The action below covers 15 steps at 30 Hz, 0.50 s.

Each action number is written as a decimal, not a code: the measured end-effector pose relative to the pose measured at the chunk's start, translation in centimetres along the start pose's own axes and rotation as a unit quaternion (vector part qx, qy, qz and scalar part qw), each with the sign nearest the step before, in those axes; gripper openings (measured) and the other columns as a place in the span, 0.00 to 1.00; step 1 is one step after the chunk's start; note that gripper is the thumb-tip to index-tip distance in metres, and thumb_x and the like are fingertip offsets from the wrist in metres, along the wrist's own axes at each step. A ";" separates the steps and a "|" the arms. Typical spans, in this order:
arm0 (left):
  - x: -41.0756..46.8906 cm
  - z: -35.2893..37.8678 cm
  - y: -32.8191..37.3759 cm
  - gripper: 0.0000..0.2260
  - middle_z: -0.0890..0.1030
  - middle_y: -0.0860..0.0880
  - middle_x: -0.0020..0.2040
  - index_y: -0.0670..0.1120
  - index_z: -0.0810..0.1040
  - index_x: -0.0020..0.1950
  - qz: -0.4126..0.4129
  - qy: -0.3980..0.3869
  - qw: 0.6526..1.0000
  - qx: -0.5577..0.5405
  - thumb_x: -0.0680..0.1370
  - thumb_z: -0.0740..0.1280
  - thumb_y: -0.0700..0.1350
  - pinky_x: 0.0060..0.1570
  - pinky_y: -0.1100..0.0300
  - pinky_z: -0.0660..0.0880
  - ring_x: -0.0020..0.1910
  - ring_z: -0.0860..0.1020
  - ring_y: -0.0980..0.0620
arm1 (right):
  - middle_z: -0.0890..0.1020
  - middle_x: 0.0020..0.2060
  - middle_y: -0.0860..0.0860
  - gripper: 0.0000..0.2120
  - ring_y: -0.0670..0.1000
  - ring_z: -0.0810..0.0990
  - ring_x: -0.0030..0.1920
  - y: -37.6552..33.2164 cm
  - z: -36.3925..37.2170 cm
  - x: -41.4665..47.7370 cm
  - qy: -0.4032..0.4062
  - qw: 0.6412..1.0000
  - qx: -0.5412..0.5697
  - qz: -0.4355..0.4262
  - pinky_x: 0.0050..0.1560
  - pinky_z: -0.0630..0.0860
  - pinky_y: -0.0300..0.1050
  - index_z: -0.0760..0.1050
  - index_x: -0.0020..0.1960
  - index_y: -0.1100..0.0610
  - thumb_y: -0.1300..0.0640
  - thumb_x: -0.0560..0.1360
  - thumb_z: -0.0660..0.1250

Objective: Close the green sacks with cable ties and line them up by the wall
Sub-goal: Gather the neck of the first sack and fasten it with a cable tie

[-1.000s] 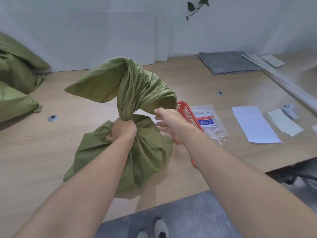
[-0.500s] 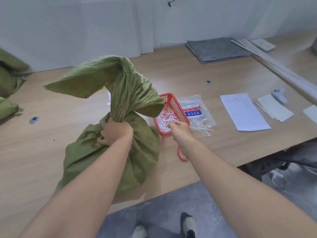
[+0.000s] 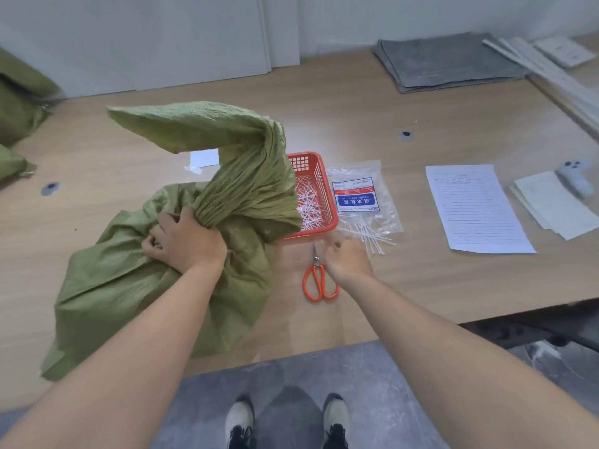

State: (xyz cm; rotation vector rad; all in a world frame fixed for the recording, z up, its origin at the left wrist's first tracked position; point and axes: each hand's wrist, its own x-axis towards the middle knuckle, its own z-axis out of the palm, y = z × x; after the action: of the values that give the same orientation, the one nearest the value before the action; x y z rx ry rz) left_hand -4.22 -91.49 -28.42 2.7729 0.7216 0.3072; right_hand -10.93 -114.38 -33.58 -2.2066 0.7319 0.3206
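A green woven sack (image 3: 146, 286) stands on the wooden table (image 3: 405, 280), its top twisted into a neck that flops over to the left. My left hand (image 3: 184, 241) grips that neck at its base. My right hand (image 3: 350, 257) hovers low over the table, between the orange scissors (image 3: 319, 283) and a loose bunch of white cable ties (image 3: 376, 236). It is blurred, so I cannot tell whether it pinches a tie. A red basket (image 3: 327, 189) behind the sack holds several more ties, partly hidden by the neck.
A clear plastic tie packet (image 3: 356, 196) lies right of the basket. Lined paper (image 3: 473, 209) and more sheets are further right, a grey cloth (image 3: 447, 59) at the back. Other green sacks (image 3: 19, 102) lie by the wall at far left. The table edge runs just before my feet.
My right hand has left the basket's front edge and drawn back toward me, beside the loose ties. My view has tilted down. My left hand keeps its grip on the neck.
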 end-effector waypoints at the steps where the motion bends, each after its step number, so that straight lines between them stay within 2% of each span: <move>1: -0.2 0.4 0.0 0.11 0.73 0.43 0.59 0.50 0.78 0.50 0.007 0.007 1.000 0.008 0.70 0.66 0.40 0.71 0.40 0.57 0.64 0.71 0.39 | 0.75 0.67 0.59 0.24 0.63 0.76 0.65 0.6 -0.1 0.3 -0.013 0.999 -0.031 -0.009 0.65 0.74 0.54 0.80 0.64 0.60 0.47 0.79 0.55; 4: -0.5 1.1 0.1 0.11 0.72 0.44 0.59 0.51 0.78 0.49 0.029 0.025 0.999 0.034 0.69 0.67 0.41 0.71 0.40 0.57 0.63 0.71 0.40 | 0.71 0.71 0.58 0.22 0.63 0.74 0.68 2.4 0.4 1.7 -0.012 0.995 -0.090 -0.033 0.68 0.72 0.55 0.77 0.68 0.62 0.49 0.83 0.58; 7: -0.6 1.8 0.3 0.11 0.72 0.44 0.59 0.51 0.77 0.47 0.041 0.034 0.997 0.048 0.68 0.68 0.40 0.71 0.40 0.58 0.63 0.71 0.40 | 0.71 0.71 0.58 0.24 0.62 0.72 0.71 3.2 0.9 3.0 0.000 0.993 -0.107 -0.049 0.72 0.68 0.57 0.74 0.71 0.60 0.46 0.83 0.58; 9: -0.6 2.1 0.5 0.11 0.72 0.44 0.59 0.51 0.78 0.47 0.044 0.041 0.997 0.051 0.67 0.68 0.39 0.70 0.40 0.58 0.63 0.70 0.40 | 0.70 0.74 0.58 0.26 0.61 0.69 0.74 3.5 0.9 4.1 0.008 0.985 -0.159 -0.066 0.75 0.66 0.57 0.73 0.73 0.60 0.44 0.83 0.58; 13: -0.3 2.6 0.3 0.11 0.72 0.44 0.60 0.51 0.78 0.48 0.039 0.048 0.996 0.060 0.67 0.69 0.40 0.71 0.41 0.57 0.63 0.70 0.40 | 0.70 0.73 0.58 0.19 0.61 0.71 0.72 4.9 0.8 6.6 0.014 0.955 -0.280 -0.099 0.72 0.67 0.55 0.75 0.69 0.60 0.58 0.79 0.62; 15: -0.3 2.8 0.3 0.11 0.72 0.44 0.60 0.51 0.77 0.48 0.040 0.053 0.996 0.064 0.67 0.69 0.41 0.71 0.41 0.57 0.63 0.70 0.41 | 0.72 0.70 0.59 0.17 0.61 0.73 0.69 5.6 1.0 7.7 0.023 0.936 -0.330 -0.119 0.70 0.69 0.54 0.77 0.66 0.60 0.61 0.78 0.61</move>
State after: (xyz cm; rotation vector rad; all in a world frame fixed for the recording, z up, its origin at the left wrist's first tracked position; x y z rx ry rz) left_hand -3.57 -92.41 -31.05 2.9298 0.6775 0.4410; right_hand -8.05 -119.76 -40.97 -2.9131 0.3985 0.4372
